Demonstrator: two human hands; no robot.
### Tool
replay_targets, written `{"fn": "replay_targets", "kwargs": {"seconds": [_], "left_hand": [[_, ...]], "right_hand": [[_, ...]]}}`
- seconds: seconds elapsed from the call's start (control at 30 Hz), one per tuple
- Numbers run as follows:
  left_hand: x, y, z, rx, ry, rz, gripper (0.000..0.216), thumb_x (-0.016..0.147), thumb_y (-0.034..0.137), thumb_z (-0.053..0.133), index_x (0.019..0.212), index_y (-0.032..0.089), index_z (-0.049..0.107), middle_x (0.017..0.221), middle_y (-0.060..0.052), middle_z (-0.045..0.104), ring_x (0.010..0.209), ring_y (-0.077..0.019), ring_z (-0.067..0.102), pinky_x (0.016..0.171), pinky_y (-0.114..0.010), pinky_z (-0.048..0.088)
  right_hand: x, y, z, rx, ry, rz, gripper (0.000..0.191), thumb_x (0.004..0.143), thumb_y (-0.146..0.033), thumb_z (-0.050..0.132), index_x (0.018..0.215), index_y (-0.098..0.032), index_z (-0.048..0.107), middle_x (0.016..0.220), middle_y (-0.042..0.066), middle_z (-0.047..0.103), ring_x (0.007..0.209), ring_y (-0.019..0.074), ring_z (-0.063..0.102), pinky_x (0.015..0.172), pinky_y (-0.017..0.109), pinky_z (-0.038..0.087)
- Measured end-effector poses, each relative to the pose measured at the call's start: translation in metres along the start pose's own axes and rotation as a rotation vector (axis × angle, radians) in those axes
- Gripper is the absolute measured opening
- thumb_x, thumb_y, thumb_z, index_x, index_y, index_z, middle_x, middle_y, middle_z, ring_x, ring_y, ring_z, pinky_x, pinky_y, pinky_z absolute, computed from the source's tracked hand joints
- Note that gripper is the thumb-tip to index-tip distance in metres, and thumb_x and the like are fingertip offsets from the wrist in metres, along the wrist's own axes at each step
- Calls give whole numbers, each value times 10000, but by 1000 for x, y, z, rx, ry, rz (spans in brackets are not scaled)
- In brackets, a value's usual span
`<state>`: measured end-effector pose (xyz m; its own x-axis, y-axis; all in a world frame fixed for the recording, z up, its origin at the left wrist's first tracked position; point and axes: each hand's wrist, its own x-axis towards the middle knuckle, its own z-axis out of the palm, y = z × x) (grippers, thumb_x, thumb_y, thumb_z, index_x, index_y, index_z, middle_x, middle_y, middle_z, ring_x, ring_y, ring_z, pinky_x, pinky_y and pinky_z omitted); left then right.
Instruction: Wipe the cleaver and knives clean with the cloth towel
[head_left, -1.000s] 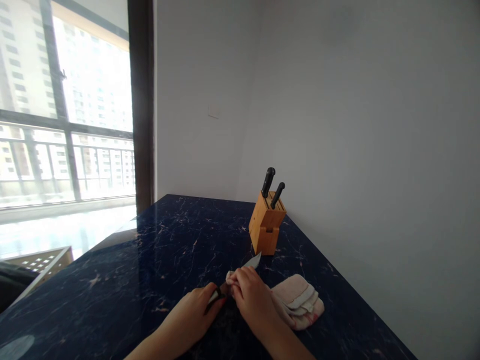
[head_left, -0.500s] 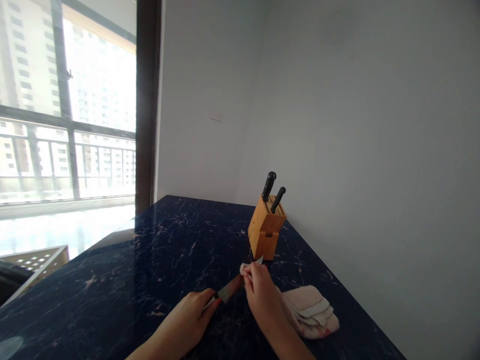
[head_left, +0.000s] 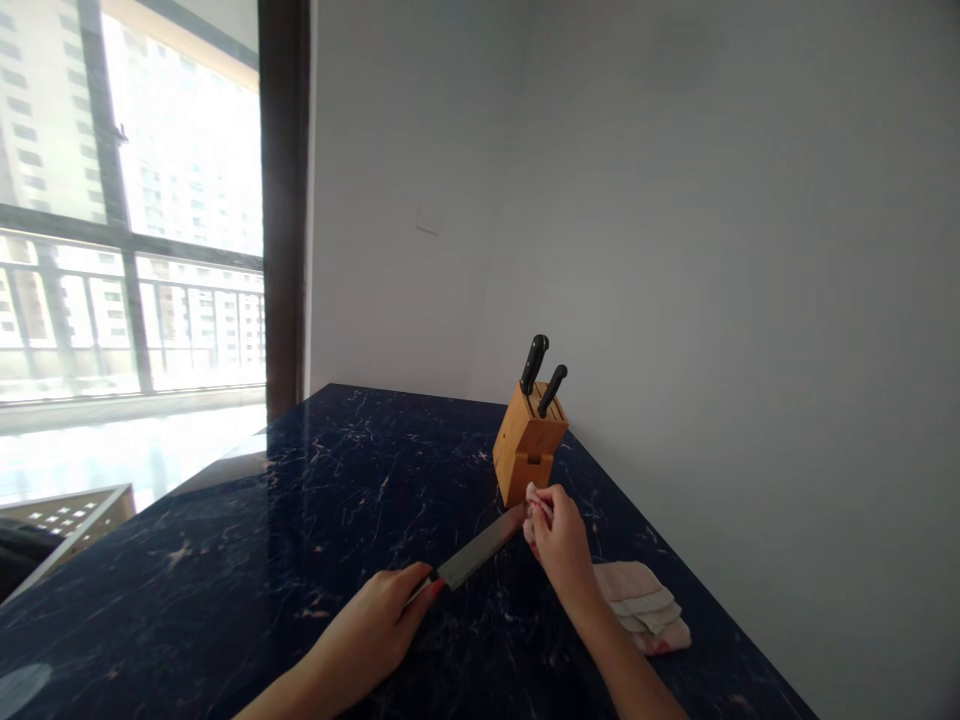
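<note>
My left hand (head_left: 382, 622) is closed around the handle of a kitchen knife (head_left: 480, 550), whose wide blade points away to the right. At the blade's tip, my right hand (head_left: 561, 535) pinches a cloth (head_left: 531, 530), pale with reddish marks; the tip itself is hidden by it. Part of the cloth, folded in layers (head_left: 645, 600), hangs or lies to the right of my right wrist; whether it is one piece with the held part I cannot tell. Just beyond the knife tip stands a wooden knife block (head_left: 532, 440).
Two black-handled knives (head_left: 535, 362) stick out of the block's top. The dark blue marbled table (head_left: 390, 470) runs back to a grey wall (head_left: 675, 300). A perforated beige basket or crate (head_left: 90, 525) is off the left edge, below the bright window (head_left: 180, 170).
My right hand has slid with the cloth along the blade toward the tip, so more of the blade shows. My left hand keeps its hold on the handle. The view has shifted slightly.
</note>
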<state>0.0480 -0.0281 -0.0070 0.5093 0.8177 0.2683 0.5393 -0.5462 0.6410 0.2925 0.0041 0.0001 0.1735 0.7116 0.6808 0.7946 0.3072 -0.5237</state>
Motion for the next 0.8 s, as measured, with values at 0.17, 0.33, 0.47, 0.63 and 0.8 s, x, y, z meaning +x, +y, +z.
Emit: {"fn": "replay_targets", "kwargs": {"seconds": [0.17, 0.33, 0.47, 0.63, 0.8], "left_hand": [[0, -2, 2, 3, -3, -36, 355, 895, 391, 284, 784, 195, 559, 657, -8, 610, 584, -128, 569, 549, -207, 350], [3, -6, 4, -9, 13, -73, 397, 892, 413, 267, 771, 183, 567, 604, 4, 573, 505, -108, 498, 504, -204, 332], [5, -9, 6, -22, 21, -88, 399, 890, 417, 270, 765, 180, 566, 586, 12, 556, 483, -101, 470, 484, -201, 317], [4, -7, 4, -13, 37, -93, 372, 889, 392, 290, 752, 183, 565, 613, 6, 582, 529, -112, 516, 504, -199, 328], [3, -4, 3, -13, 54, -71, 227, 861, 288, 370, 778, 188, 556, 664, -1, 615, 598, -124, 569, 553, -194, 360]], "right_hand": [[-2, -1, 3, 11, -9, 11, 92, 824, -241, 385, 826, -193, 464, 799, 57, 582, 762, 172, 572, 685, 292, 446], [-10, -9, 7, 10, -68, -27, 53, 799, -178, 407, 800, -189, 459, 819, 53, 565, 790, 167, 564, 726, 296, 438], [-17, -22, 7, -52, -145, -84, 84, 789, -137, 419, 796, -193, 481, 845, 53, 543, 825, 175, 542, 756, 303, 426], [-27, -46, 6, -130, -263, -127, 141, 766, -83, 421, 789, -206, 486, 836, 34, 541, 816, 176, 535, 715, 279, 421], [-39, -69, 8, -112, -359, -160, 178, 738, -44, 424, 757, -211, 482, 812, 12, 545, 804, 169, 523, 687, 262, 413]]}}
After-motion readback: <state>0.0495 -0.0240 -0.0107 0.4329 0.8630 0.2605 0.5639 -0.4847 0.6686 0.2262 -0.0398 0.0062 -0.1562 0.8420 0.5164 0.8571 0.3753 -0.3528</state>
